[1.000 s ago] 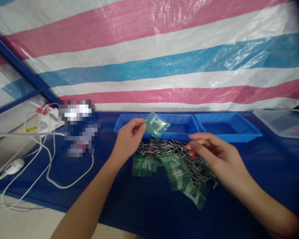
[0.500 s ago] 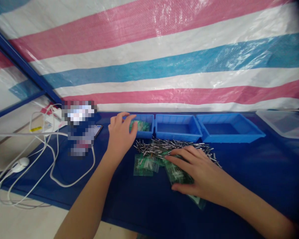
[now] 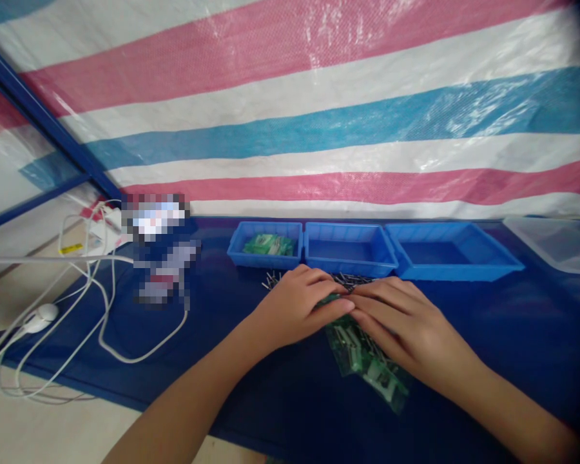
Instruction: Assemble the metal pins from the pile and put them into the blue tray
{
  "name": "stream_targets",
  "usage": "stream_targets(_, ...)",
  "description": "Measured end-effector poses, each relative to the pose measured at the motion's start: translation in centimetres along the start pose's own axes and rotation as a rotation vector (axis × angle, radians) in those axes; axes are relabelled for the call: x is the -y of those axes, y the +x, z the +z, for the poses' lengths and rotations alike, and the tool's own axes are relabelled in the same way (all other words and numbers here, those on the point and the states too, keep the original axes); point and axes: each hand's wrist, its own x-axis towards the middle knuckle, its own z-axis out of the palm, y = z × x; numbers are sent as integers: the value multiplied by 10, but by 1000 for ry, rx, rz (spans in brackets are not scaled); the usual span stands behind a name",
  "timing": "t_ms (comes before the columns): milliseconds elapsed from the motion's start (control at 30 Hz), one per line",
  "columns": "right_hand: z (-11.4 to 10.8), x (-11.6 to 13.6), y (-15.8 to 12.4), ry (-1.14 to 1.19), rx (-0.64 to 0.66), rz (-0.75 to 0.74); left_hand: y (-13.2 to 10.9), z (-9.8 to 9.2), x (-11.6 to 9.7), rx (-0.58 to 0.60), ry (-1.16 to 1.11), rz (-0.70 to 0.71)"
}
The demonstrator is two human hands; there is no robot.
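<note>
My left hand (image 3: pixel 299 309) reaches over the front of the metal pin pile, its thumb and fingers closed on a small green plastic bag (image 3: pixel 330 298), mostly covered. Against its fingertips, the bent fingers of my right hand (image 3: pixel 410 322) come in from the other side at the same bag; the grip there is partly hidden. Below and between the hands, several filled green bags (image 3: pixel 362 354) lie overlapping on the blue table. Thin metal pins (image 3: pixel 272 280) show behind my hands, the rest of their pile covered.
Three blue bins stand in a row: the left bin (image 3: pixel 265 261) holds green bags (image 3: pixel 269 244), beside the middle bin (image 3: pixel 350 265) and right bin (image 3: pixel 459 269). A clear plastic container (image 3: pixel 555 241) lies far right. White cables (image 3: pixel 109 322) loop across the left side.
My left hand has moved from the left bin, right and toward me, to the bags by the pins. My right hand has closed its spread fingers, and the two hands now meet.
</note>
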Motion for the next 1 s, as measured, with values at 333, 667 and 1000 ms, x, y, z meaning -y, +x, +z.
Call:
stream_targets(333,-5,5,-1,277,-209,315,1,5,-2,-22,-163,-78)
stream_targets(667,-4,-7,-1,482,-21,518,1,-2,-1,-217,-239,-259)
stream_targets(1000,-10,-1,7,575,-87,592,0,0,-3,-166,-343,-322)
